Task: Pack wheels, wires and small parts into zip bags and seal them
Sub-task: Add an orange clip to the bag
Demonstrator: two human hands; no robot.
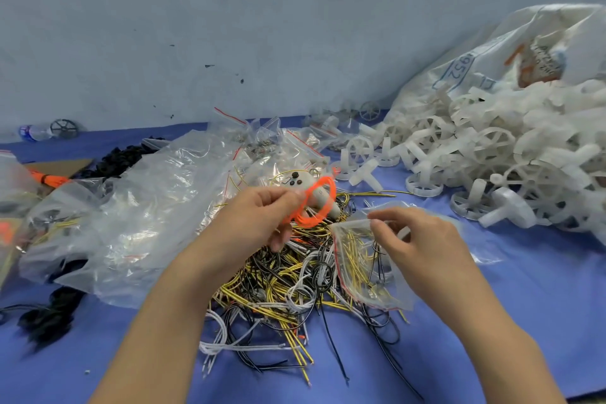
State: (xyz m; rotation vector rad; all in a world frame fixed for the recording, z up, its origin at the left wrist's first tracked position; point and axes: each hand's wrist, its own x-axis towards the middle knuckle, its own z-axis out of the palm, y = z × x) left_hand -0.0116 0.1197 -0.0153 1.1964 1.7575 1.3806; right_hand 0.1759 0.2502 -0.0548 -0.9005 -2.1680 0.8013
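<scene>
Head view: left hand (262,216) pinching one thin orange wire coil (316,205), looped into a ring, above the wire pile (288,275). Right hand (423,239) gripping one clear zip bag (364,269) by its mouth, yellow and black wires already inside. Glossy tangle of yellow, black and white strands on the blue table (492,321). Too many translucent white spoked wheels (492,154) heaped far right to count. Crinkly clear bags (157,207) piled left.

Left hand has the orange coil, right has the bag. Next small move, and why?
Probably bring the orange wire coil across and slip it into the zip bag. The left hand pinches the coil above the wire pile, while the right hand holds the bag's mouth, which already contains yellow and black wires.
</scene>
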